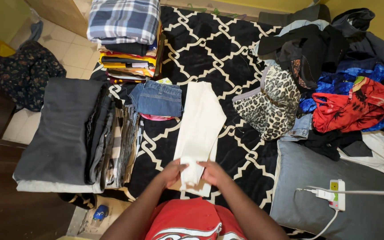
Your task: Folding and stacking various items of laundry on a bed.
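A cream-white garment (199, 124) lies folded lengthwise on the black blanket with white lattice pattern (210, 49). My left hand (172, 172) grips its near left edge. My right hand (214, 172) holds the near right edge, both at the garment's bottom end. A folded pair of denim shorts (158, 98) sits just left of the garment. A leopard-print garment (273, 104) lies to its right.
Folded stacks: a plaid-topped pile (124, 22) at the back, dark trousers and striped clothes (81, 133) at left. A heap of unfolded clothes (352, 98) fills the right. A grey pillow (316, 186) carries a white power strip (336, 193) with cable.
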